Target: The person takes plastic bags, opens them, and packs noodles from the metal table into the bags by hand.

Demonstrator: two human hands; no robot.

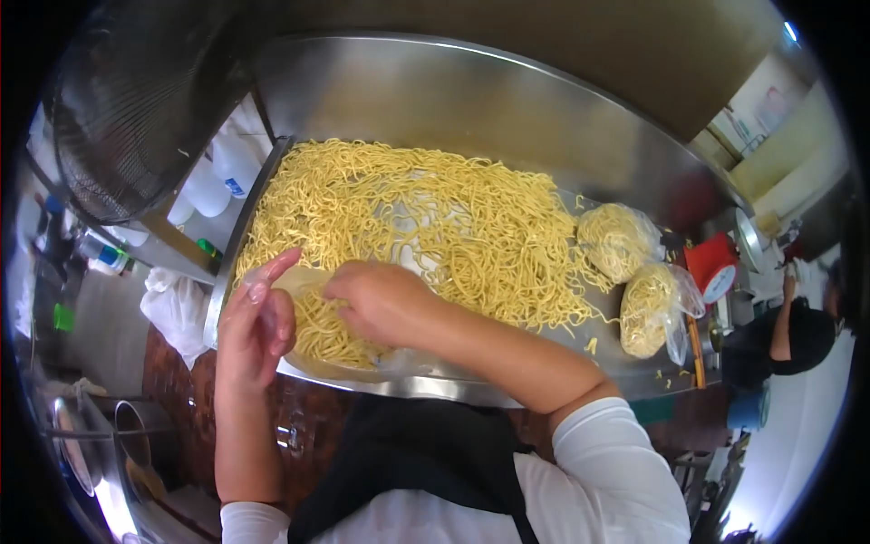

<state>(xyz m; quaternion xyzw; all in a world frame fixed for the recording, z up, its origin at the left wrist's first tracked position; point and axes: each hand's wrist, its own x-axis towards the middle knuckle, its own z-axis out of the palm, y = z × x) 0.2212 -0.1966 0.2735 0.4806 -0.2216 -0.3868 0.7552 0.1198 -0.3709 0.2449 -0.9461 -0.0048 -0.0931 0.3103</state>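
A clear plastic bag of yellow noodles (331, 337) lies at the near left edge of a metal tray, in front of me. My left hand (258, 322) is upright at the bag's left side, fingers apart and the index finger stretched out. Over the bag's upper right part is my right hand (385, 301), its fingers curled together and pointing left. Its fingertips touch the bag's mouth or the noodles there; what they pinch is hidden. Loose yellow noodles (507, 245) spread thickly behind both hands.
Two filled bags, an upper noodle bag (616, 243) and a lower noodle bag (645, 313), sit on the right. Beyond them stands a red scale (710, 269). A metal tray wall (435, 82) rises behind. A fan (118, 136) is at left; another person (788, 331) stands far right.
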